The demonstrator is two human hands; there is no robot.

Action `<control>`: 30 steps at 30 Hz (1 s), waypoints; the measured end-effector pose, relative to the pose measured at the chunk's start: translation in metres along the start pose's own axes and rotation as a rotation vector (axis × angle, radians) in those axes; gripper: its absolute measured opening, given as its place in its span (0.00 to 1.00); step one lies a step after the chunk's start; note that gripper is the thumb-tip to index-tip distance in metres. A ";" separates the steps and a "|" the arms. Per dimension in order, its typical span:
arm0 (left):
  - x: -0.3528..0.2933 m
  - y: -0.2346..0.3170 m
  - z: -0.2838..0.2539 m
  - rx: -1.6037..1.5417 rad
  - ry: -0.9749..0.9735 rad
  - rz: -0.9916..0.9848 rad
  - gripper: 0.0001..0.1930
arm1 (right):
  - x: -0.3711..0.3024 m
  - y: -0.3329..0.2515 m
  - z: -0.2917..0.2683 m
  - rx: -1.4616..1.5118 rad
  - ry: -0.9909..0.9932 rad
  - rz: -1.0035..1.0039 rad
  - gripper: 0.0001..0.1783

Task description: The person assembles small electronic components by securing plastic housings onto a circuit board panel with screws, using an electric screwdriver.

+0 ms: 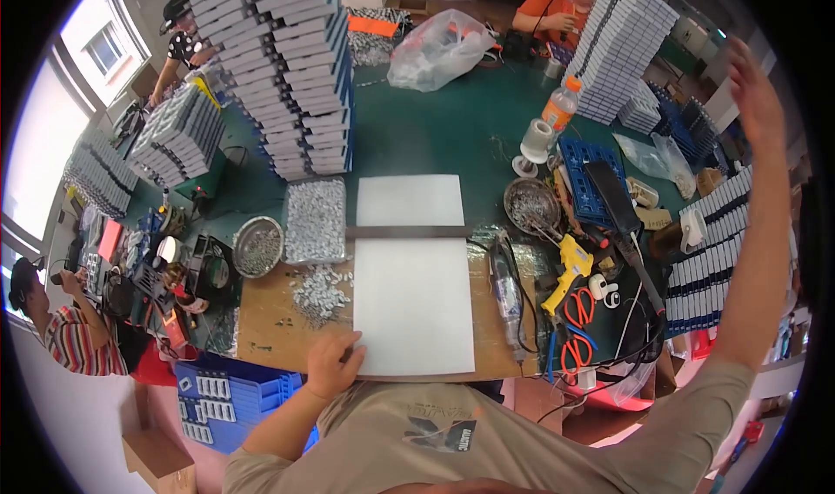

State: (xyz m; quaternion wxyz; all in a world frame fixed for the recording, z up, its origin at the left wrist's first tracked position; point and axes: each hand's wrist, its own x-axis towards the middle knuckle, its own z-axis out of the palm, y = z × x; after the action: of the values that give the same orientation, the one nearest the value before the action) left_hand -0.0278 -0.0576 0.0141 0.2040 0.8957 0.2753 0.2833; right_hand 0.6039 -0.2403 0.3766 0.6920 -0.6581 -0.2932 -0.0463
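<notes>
Upper left of the frame: we see a tall stack of pale grey parts (291, 94) rising beyond our white sheet (413, 311).
Upper right: another tall stack (619, 50), an orange-capped bottle (559, 107) near its foot.
Left of centre: a clear tray (317, 259) filled with small parts, a metal bowl (238, 261) and a loose heap of bits (318, 296) crowd that side.
Right of centre: a corded tool (506, 290) lies beside the sheet, a yellow glue gun (574, 255) past it.
Sheet: flat at centre, crossed by our grey metal strip (409, 231).
Left hand (336, 361): low, fingers loosely bent at the sheet's lower left edge; we cannot tell whether it pinches.
Right hand (755, 94): raised, upper right, arm bent; whether it holds anything, we cannot tell.
</notes>
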 end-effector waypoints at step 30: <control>-0.022 -0.065 -0.004 -0.477 0.084 0.011 0.14 | -0.041 -0.138 0.518 0.075 -0.973 0.657 0.15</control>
State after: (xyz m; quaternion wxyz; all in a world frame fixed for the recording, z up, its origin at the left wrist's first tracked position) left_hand -0.0700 -0.0208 -0.0256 0.3967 0.8111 0.2037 0.3784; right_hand 0.3294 0.2148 0.4600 0.4789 -0.6351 -0.3591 0.4883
